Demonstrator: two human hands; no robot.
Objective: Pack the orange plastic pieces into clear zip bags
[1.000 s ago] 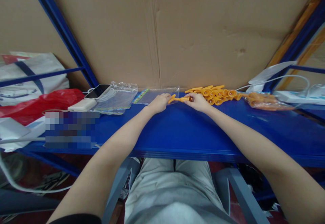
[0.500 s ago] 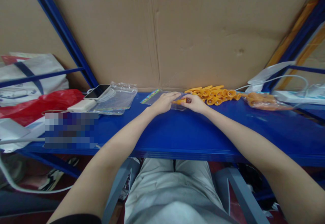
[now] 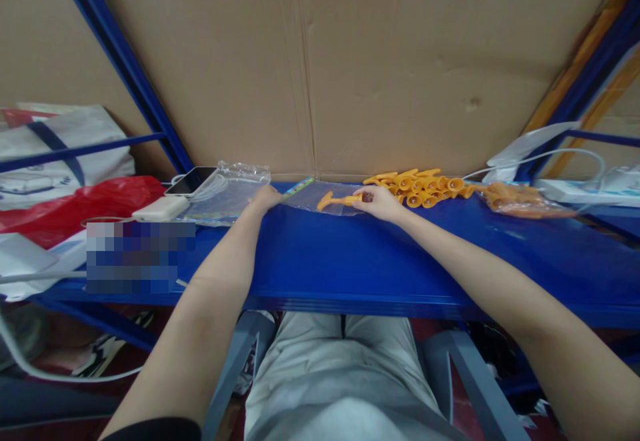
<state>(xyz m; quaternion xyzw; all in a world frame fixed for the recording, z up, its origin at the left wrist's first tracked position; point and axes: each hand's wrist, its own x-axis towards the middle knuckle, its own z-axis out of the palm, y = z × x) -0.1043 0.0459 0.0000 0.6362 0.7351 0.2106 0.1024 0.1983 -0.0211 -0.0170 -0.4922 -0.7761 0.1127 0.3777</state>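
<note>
My right hand (image 3: pixel 381 202) is closed around the cone end of an orange plastic piece with a T-shaped handle (image 3: pixel 327 201). The handle points left, and something dark shows at the cone by my fingers. Under and around this piece lies a clear plastic bag (image 3: pixel 303 196) with a green-and-blue printed strip; whether the piece is inside it I cannot tell. My left hand (image 3: pixel 266 197), fingers curled, grips the bag's left end by the printed strip. Just right of my right hand is a heap of similar orange cone-ended pieces (image 3: pixel 430 186).
A stack of clear bags (image 3: pixel 233 194) lies left on the blue table (image 3: pixel 350 261), with a phone (image 3: pixel 193 181) and white power bank (image 3: pixel 161 208). Filled orange packs (image 3: pixel 525 200) lie to the right. A cardboard wall (image 3: pixel 310 61) stands behind; a red bag (image 3: pixel 120 198) is far left.
My left hand has moved left from the orange piece to the bag's printed end, uncovering the T-shaped handle. My right hand keeps its hold in nearly the same place.
</note>
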